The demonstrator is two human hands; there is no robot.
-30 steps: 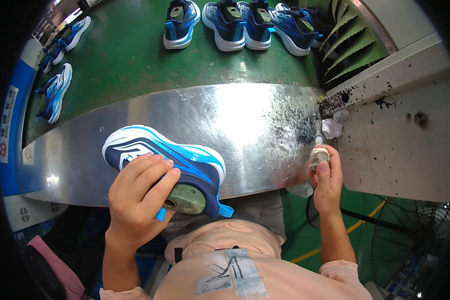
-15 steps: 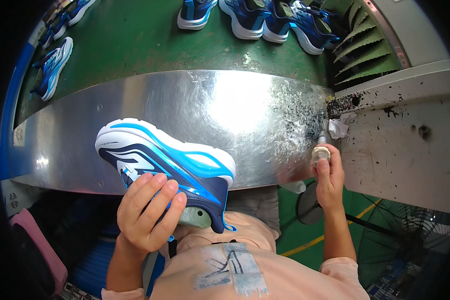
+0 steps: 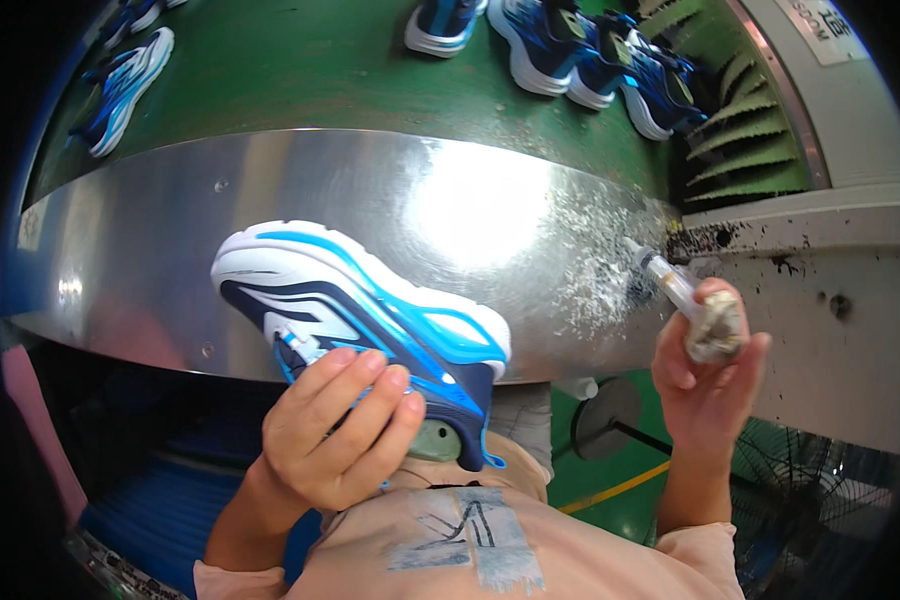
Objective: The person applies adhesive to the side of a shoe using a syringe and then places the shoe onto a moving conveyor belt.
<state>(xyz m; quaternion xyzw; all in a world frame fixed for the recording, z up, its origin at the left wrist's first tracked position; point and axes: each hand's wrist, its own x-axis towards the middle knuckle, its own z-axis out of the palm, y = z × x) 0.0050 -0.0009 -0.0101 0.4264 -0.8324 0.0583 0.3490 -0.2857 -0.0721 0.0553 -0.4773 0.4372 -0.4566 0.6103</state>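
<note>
A navy, white and blue running shoe [image 3: 365, 300] is in my left hand [image 3: 335, 430], tilted on its side with the sole turned away from me. Its toe points to the far left, and a green shoe last [image 3: 437, 441] fills the collar. My fingers wrap over the upper near the laces. In my right hand [image 3: 700, 400], at the right end of the metal ledge, is a clear syringe [image 3: 678, 290] with a whitish, stained wrapping [image 3: 715, 330] around its near end. The syringe tip points far left, over the ledge, apart from the shoe.
A shiny metal ledge [image 3: 300, 190], crusted with whitish residue on the right, borders a green belt [image 3: 310, 75]. Several similar shoes [image 3: 540, 50] stand at its far side; another shoe [image 3: 125, 90] lies left. Green strip flaps [image 3: 750, 130] hang far right. A fan [image 3: 790, 480] stands at lower right.
My right hand has lifted the syringe from beside the crumpled white wad and turned it, so its barrel shows. The held shoe has shifted slightly right. The background shoes sit differently in view.
</note>
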